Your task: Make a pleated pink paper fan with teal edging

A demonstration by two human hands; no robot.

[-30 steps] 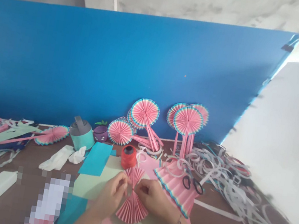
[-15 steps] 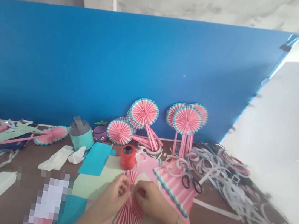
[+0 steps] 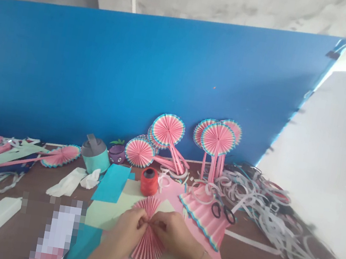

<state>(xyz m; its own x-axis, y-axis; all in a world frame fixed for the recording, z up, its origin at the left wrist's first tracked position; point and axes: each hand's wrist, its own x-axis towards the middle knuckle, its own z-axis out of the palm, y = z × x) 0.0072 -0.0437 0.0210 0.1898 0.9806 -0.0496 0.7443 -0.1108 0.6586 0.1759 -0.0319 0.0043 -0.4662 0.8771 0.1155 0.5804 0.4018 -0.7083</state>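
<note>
A pink pleated paper fan [image 3: 148, 249] spreads above and below a narrow waist in front of me. My left hand [image 3: 132, 225] is closed, its fingertips pinching at the left of that waist. From the other side my right hand [image 3: 171, 231] is also closed, thumb and finger pressed to the waist. The fingertips nearly meet and hide the middle of the fan; any thread there is too fine to make out. Just behind the fan stands a red thread spool [image 3: 149, 183]. Pale green paper sheets [image 3: 102, 216] lie underneath.
Black-handled scissors [image 3: 223, 212] rest on a blue-edged pleated pink strip [image 3: 202, 218] at right. White paper strips [image 3: 264, 215] heap beyond. Finished round fans [image 3: 218, 139] lean against the blue partition [image 3: 135, 74]. A teal cup [image 3: 97, 159] and crumpled tissue [image 3: 90, 179] are left.
My hands have drawn closer together, their fingertips now meeting at the fan's waist. The fan's upper half has spread wider to the left.
</note>
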